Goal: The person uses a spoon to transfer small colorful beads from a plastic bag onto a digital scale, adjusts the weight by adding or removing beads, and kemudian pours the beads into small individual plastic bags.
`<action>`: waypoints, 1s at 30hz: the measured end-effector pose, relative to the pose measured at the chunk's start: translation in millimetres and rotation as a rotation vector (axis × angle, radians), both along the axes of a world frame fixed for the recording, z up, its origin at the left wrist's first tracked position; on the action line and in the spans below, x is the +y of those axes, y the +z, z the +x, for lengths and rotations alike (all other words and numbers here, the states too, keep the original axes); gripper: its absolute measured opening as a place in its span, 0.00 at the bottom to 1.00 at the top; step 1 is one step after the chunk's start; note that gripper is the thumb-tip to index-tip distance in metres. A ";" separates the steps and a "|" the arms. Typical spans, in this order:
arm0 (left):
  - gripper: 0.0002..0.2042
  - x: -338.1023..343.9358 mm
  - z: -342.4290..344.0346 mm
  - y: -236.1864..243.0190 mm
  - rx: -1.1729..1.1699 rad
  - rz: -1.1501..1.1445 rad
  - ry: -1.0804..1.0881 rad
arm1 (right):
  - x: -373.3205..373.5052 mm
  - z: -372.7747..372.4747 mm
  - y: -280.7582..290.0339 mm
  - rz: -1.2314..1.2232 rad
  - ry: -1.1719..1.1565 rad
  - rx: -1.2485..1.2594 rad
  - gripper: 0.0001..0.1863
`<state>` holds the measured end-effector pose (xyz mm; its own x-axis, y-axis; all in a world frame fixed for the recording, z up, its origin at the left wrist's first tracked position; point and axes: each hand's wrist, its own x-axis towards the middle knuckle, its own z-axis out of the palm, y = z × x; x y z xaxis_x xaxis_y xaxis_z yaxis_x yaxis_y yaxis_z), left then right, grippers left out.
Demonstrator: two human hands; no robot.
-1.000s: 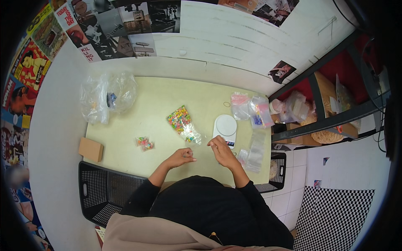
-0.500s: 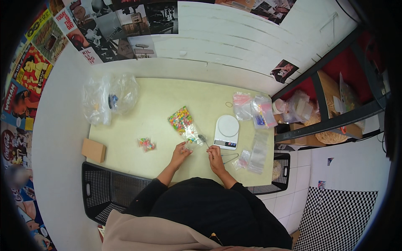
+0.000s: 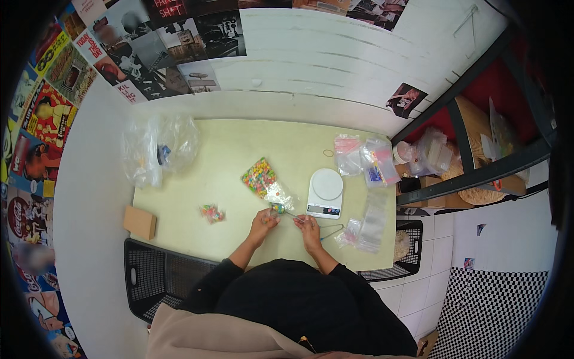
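Note:
My left hand [image 3: 262, 225] is closed on a small clear bag [image 3: 270, 217]. My right hand [image 3: 309, 230] grips a metal spoon [image 3: 290, 215], whose bowl is at that bag with some coloured candy in it or just behind it; I cannot tell which. Just beyond lies an open clear bag of multicoloured candies [image 3: 258, 176]. A smaller candy packet [image 3: 212, 213] rests left of my hands. A white kitchen scale [image 3: 324, 190] stands right of the big bag. A thin metal tool [image 3: 336, 228], unclear in kind, lies beside my right hand.
The table [image 3: 215, 149] bears a crumpled plastic bag [image 3: 140, 149], a cardboard box [image 3: 140, 222], empty clear bags [image 3: 372, 222], packets [image 3: 348, 155] and a rubber band. Black baskets [image 3: 152, 278] flank its front. A cluttered shelf rack [image 3: 436, 198] stands right; a poster-covered wall is left.
My right hand came down beside the scale and now holds the spoon, its bowl moved leftward to the small bag in my left hand. My left hand rose slightly. The view shifted a little.

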<state>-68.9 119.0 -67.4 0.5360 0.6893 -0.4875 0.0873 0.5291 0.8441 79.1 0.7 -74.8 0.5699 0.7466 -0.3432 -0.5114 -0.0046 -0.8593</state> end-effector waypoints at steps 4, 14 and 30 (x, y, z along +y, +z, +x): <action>0.21 1.1 -2.9 -1.5 0.090 0.260 -0.036 | -8.4 21.1 6.7 -0.074 -0.025 -0.070 0.19; 0.14 6.9 -10.5 34.1 0.025 0.569 -0.119 | -25.3 57.5 87.6 -0.147 -0.059 -0.316 0.20; 0.18 16.3 32.1 62.5 0.086 0.807 -0.034 | 36.0 -1.7 222.7 -0.114 0.454 -1.426 0.07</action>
